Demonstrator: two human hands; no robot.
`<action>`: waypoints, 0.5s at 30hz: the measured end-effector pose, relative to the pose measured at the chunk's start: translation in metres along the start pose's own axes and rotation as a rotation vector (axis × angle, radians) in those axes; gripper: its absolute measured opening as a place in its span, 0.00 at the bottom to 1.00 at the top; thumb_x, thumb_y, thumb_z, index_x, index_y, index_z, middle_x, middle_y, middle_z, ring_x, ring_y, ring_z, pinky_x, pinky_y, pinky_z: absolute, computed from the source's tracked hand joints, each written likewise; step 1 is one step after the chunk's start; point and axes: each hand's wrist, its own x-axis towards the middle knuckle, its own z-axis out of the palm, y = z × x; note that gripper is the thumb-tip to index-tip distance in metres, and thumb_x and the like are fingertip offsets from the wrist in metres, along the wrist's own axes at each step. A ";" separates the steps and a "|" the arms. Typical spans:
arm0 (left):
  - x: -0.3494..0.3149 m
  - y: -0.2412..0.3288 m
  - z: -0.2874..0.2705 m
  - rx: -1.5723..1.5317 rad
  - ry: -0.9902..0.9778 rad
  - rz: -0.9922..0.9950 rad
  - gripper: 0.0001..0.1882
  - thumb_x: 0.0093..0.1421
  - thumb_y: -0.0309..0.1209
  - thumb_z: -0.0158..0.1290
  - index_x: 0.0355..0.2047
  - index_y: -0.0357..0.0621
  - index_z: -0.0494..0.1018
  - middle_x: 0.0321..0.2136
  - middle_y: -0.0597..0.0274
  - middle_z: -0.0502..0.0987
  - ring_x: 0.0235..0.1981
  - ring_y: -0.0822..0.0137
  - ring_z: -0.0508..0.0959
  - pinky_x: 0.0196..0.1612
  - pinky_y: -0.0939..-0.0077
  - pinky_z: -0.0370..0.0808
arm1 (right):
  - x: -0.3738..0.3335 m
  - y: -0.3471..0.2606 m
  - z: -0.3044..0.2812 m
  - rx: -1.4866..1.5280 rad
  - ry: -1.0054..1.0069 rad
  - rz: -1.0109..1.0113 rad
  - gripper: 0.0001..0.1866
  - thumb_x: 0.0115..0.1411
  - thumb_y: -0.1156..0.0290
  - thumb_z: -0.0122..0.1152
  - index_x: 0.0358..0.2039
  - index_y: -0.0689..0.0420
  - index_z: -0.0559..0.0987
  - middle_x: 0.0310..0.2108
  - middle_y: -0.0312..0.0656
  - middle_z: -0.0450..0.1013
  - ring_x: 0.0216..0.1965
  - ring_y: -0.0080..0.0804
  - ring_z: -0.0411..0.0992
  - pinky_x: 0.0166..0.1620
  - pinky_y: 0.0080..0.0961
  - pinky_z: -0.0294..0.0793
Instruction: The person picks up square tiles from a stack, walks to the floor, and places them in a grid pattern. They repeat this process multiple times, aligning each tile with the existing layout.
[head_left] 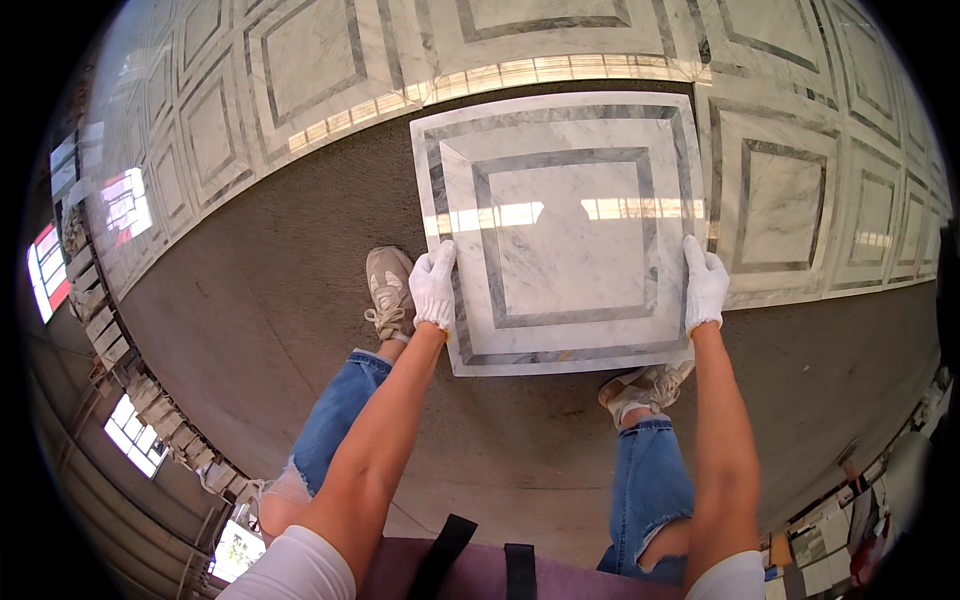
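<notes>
Between my two hands is a square marble tile [575, 240], white with two grey square bands and a polished face that reflects light. My left hand [433, 288], in a white knit glove, grips its left edge. On the opposite edge my right hand [706, 285], gloved the same way, has its thumb along the rim. The fingers of both hands go out of sight at the tile's sides. The tile's far and right edges lie close to the laid tiles; whether it rests on the floor or is held just above it I cannot tell.
Matching laid marble tiles [310, 65] stretch across the far side, and more laid tiles [785, 200] continue to the right. Bare grey floor [250, 260] lies to the left and near me. My shoes [388, 290] stand either side of the tile. Stacked blocks [165, 410] line the left.
</notes>
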 end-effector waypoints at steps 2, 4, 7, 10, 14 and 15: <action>0.007 -0.006 0.009 -0.085 0.014 0.023 0.17 0.58 0.42 0.58 0.30 0.37 0.74 0.25 0.72 0.70 0.27 0.79 0.64 0.32 0.81 0.64 | 0.010 0.003 0.005 0.002 0.018 -0.013 0.24 0.55 0.52 0.65 0.25 0.64 0.75 0.22 0.30 0.64 0.27 0.19 0.56 0.31 0.19 0.61; 0.008 -0.006 0.019 -0.106 0.025 0.000 0.17 0.58 0.42 0.58 0.29 0.38 0.74 0.24 0.73 0.70 0.27 0.80 0.64 0.32 0.81 0.64 | 0.016 0.003 0.007 0.006 0.030 -0.012 0.23 0.55 0.52 0.65 0.24 0.63 0.76 0.21 0.29 0.64 0.26 0.18 0.56 0.30 0.18 0.59; 0.015 -0.014 0.023 -0.062 0.039 0.018 0.17 0.58 0.42 0.58 0.29 0.38 0.74 0.24 0.73 0.70 0.27 0.80 0.63 0.32 0.81 0.64 | 0.023 0.001 0.013 0.038 0.045 0.004 0.23 0.56 0.53 0.65 0.24 0.63 0.76 0.21 0.27 0.63 0.25 0.17 0.55 0.29 0.17 0.58; 0.015 -0.012 0.029 -0.062 0.030 0.010 0.17 0.59 0.43 0.58 0.28 0.39 0.74 0.24 0.73 0.69 0.27 0.80 0.63 0.32 0.81 0.64 | 0.029 0.001 0.012 0.050 0.063 0.024 0.23 0.56 0.52 0.64 0.24 0.64 0.76 0.22 0.28 0.63 0.25 0.17 0.56 0.30 0.18 0.59; 0.021 -0.014 0.039 -0.030 0.014 0.007 0.18 0.59 0.44 0.58 0.27 0.39 0.74 0.23 0.73 0.69 0.26 0.80 0.62 0.31 0.82 0.63 | 0.033 0.001 0.008 -0.150 0.077 -0.063 0.26 0.58 0.48 0.60 0.29 0.64 0.77 0.23 0.37 0.69 0.27 0.26 0.63 0.34 0.24 0.64; 0.023 -0.015 0.043 -0.021 0.019 0.012 0.18 0.59 0.44 0.57 0.27 0.39 0.73 0.23 0.73 0.68 0.26 0.79 0.62 0.31 0.81 0.63 | 0.035 0.003 0.005 -0.239 0.090 -0.106 0.27 0.59 0.47 0.58 0.31 0.65 0.77 0.24 0.39 0.71 0.27 0.29 0.66 0.36 0.26 0.66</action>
